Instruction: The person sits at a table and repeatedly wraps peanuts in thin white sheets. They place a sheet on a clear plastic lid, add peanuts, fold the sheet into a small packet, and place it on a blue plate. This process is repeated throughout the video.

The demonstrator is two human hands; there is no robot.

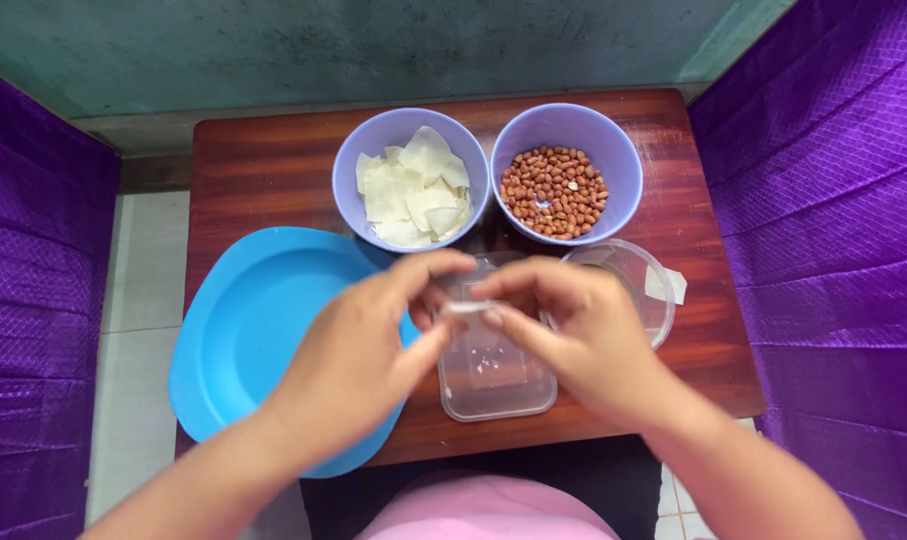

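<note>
Pinched between 2 hands: a small pale wrapper piece (471, 308), thin and whitish, held by both at once. Left hand (374, 350) closed on its left end with thumb and forefinger; right hand (574, 335) closed on its right end the same way. Fingertips nearly meeting, so neither hand clearly nearer. Long axis of the piece roughly left to right, running from one pinch to the other.

Directly under the hands, a clear rectangular container (496, 380) on the wooden surface (264, 160), seemingly empty but for a few specks (hard to tell what). Left of and below the left hand, a large blue plate (244, 330), bare, hanging over the near edge of the surface. Just beyond the right hand, a clear round lid or tub (634, 275), with a loose pale scrap (669, 285) at its far-right rim. Farther ahead of the hands, 2 lilac bowls side by side: a bowl of wrappers (411, 180) ahead of the left hand, a bowl of peanuts (566, 170) ahead of the right.

Open room mostly to the left over the plate; purple fabric walls (834, 200) close on both flanks.
</note>
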